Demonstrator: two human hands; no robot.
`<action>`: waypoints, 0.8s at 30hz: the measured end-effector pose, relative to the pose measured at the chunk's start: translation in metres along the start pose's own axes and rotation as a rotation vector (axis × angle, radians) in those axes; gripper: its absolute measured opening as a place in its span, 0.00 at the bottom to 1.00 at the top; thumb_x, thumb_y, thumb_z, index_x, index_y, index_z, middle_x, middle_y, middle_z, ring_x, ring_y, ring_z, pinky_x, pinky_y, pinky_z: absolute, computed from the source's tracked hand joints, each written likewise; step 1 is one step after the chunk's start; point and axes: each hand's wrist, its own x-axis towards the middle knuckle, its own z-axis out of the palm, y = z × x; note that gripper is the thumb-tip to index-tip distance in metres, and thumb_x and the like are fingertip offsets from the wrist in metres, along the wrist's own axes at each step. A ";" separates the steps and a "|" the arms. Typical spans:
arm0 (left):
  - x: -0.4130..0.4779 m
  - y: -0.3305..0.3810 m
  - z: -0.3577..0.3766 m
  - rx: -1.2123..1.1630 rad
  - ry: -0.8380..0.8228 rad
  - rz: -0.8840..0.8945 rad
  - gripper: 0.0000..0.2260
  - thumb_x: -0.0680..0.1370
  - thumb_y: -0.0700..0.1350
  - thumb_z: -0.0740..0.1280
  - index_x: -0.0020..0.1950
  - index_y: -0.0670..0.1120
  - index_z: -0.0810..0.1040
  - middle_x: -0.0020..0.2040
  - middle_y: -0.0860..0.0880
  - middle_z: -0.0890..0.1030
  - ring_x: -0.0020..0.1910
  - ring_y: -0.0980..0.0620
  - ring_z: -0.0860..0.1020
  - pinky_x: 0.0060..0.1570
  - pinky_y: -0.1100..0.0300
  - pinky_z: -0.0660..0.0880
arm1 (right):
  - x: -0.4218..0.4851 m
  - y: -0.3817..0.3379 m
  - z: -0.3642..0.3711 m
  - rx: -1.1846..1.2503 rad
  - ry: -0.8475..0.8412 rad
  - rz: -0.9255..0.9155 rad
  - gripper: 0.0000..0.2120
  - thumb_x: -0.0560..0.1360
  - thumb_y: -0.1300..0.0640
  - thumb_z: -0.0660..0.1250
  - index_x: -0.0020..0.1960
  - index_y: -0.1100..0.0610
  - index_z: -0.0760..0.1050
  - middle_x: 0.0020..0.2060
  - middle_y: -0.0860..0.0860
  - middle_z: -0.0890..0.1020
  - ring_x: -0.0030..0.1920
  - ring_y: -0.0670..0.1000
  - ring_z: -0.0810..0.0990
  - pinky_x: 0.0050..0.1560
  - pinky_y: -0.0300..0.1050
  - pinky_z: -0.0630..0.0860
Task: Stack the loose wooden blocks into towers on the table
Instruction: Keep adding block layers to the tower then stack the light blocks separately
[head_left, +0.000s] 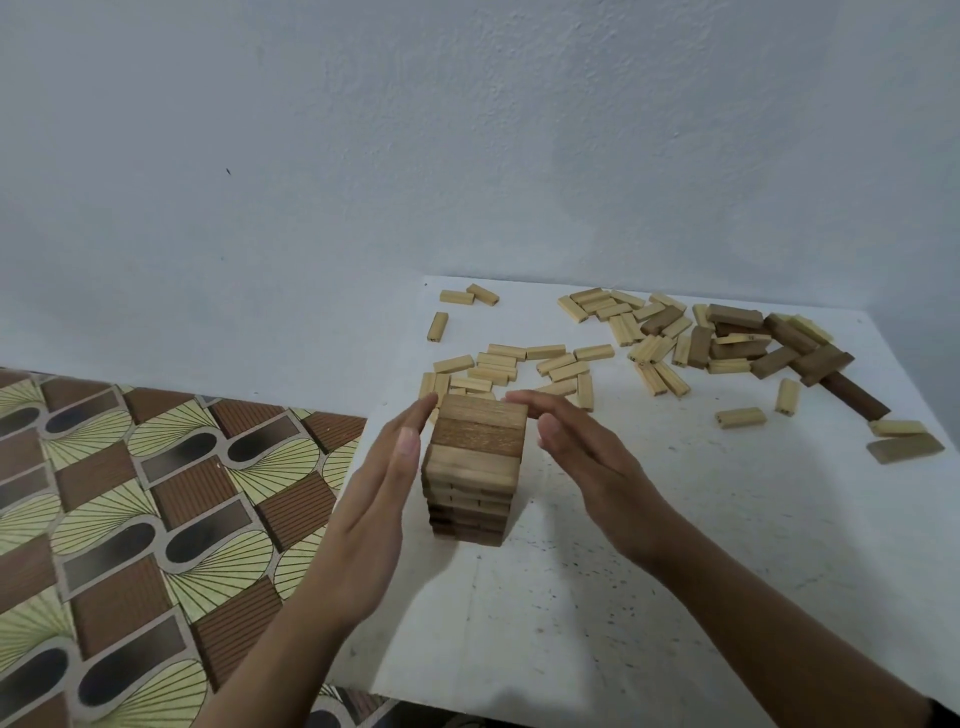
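A tower of wooden blocks (475, 467) stands near the left edge of the white table (675, 545), several layers high, light and dark wood mixed. My left hand (382, 493) is flat along the tower's left side, fingers straight, touching or almost touching it. To the right of the tower my right hand (576, 447) hovers with straight fingers, its fingertips near the top right corner; a small gap shows lower down. Neither hand holds a block.
Loose light blocks (519, 366) lie just behind the tower. A bigger heap of light and dark blocks (737, 338) fills the back right. Single blocks (740, 417) lie at the right. A patterned floor (130, 493) shows left of the table; a wall is behind.
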 end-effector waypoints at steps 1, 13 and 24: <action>-0.002 -0.001 0.002 -0.015 -0.004 0.006 0.20 0.85 0.59 0.48 0.76 0.63 0.66 0.71 0.71 0.69 0.72 0.73 0.62 0.69 0.71 0.62 | 0.000 0.000 0.001 0.000 -0.021 0.009 0.16 0.83 0.41 0.51 0.67 0.37 0.71 0.62 0.27 0.75 0.65 0.30 0.70 0.59 0.24 0.67; -0.002 -0.005 0.007 -0.083 -0.038 0.018 0.23 0.82 0.60 0.52 0.77 0.62 0.62 0.74 0.69 0.66 0.75 0.70 0.60 0.72 0.67 0.58 | 0.004 0.004 0.000 -0.047 -0.018 -0.003 0.16 0.83 0.40 0.53 0.68 0.36 0.71 0.64 0.28 0.74 0.66 0.31 0.70 0.62 0.36 0.66; 0.000 -0.011 0.009 -0.010 -0.027 0.054 0.25 0.83 0.59 0.54 0.80 0.56 0.62 0.75 0.63 0.68 0.76 0.62 0.62 0.77 0.48 0.60 | 0.003 0.000 0.000 -0.071 -0.023 -0.029 0.18 0.81 0.39 0.52 0.69 0.35 0.70 0.64 0.29 0.75 0.66 0.32 0.70 0.66 0.39 0.66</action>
